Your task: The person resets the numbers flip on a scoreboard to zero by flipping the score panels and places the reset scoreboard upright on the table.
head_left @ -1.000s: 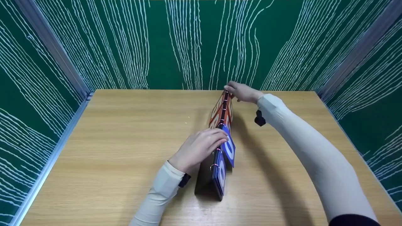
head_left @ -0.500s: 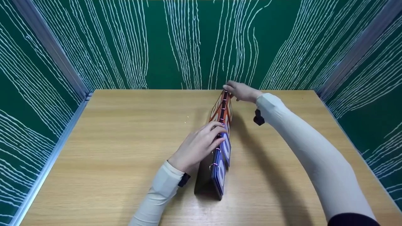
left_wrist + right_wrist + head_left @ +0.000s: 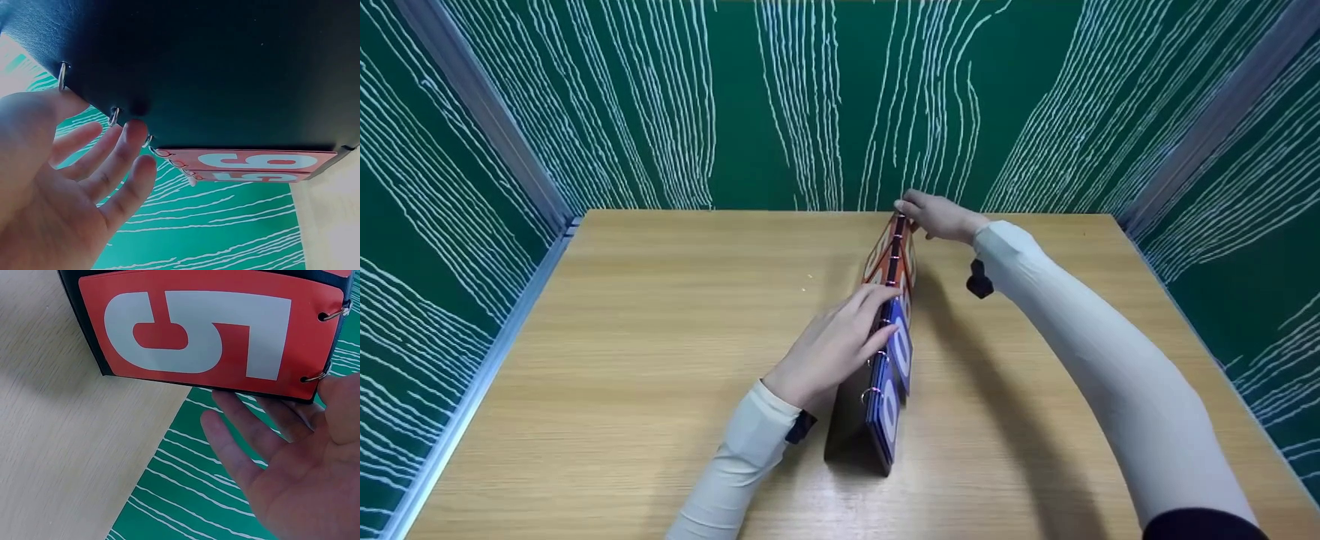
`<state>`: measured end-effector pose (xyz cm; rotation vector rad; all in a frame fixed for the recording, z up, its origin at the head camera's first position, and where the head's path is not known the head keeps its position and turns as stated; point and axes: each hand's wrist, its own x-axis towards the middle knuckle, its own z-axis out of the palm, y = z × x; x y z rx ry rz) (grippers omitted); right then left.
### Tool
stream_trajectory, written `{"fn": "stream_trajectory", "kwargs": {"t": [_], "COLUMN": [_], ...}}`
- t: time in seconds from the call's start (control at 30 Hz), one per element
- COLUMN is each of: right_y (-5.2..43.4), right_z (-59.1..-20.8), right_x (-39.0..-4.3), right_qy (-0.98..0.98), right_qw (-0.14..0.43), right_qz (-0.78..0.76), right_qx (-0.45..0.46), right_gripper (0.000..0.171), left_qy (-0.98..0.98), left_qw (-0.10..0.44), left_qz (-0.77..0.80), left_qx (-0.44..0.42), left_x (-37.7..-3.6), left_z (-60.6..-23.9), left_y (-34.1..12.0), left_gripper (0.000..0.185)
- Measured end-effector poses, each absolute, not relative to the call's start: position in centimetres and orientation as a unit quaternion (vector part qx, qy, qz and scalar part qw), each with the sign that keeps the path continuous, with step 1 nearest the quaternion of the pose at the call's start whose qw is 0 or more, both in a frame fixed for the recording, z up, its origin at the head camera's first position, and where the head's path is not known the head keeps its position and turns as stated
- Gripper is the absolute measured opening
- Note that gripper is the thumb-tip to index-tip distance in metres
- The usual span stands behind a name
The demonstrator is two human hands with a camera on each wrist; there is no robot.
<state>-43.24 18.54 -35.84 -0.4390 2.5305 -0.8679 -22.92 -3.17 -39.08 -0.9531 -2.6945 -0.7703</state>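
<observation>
A tabletop flip scoreboard [image 3: 887,420] stands tent-like on the table, its ringed spine running away from me. Blue number cards [image 3: 899,345] hang on its near right side, and red cards [image 3: 877,255] toward the far end. My left hand [image 3: 836,337] lies across the spine near the middle, fingers extended and thumb by a blue card. In the left wrist view its fingers [image 3: 115,208] reach the ringed edge of the black panel [image 3: 225,73]. My right hand [image 3: 941,217] holds the far top corner; the right wrist view shows it beside a red card [image 3: 191,332] with a 5.
The wooden table [image 3: 697,315] extends to both sides of the scoreboard. Green walls with white wavy lines [image 3: 802,105] enclose its back and sides, with grey metal posts [image 3: 499,120] at the corners.
The blue card beneath my left hand has swung in against the scoreboard. My left hand has slid slightly forward along the spine and its fingers have straightened. My right hand stays put.
</observation>
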Motion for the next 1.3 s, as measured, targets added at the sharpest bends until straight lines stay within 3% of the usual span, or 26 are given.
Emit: {"fn": "stream_trajectory", "kwargs": {"t": [0.53, 0.87, 1.3], "right_y": [18.9, 20.8, 23.7], "right_z": [-36.6, -37.7, -38.9], "right_x": [-43.2, -42.2, -37.7], "right_qy": [0.919, 0.907, 0.878], "right_qw": [0.175, 0.119, 0.063], "right_qz": [-0.313, -0.385, -0.465], "right_qx": [-0.165, -0.126, -0.097], "right_gripper": [0.054, 0.061, 0.063], "left_qy": [-0.905, -0.906, -0.905], "left_qw": [0.026, 0.017, 0.001], "left_qz": [-0.333, -0.354, -0.382], "left_qx": [-0.263, -0.232, -0.185], "left_x": [-24.2, -29.4, -36.9], "left_z": [-39.2, -37.0, -35.5], "left_y": [-3.7, -3.5, -1.8], "left_gripper": [0.050, 0.043, 0.036]}}
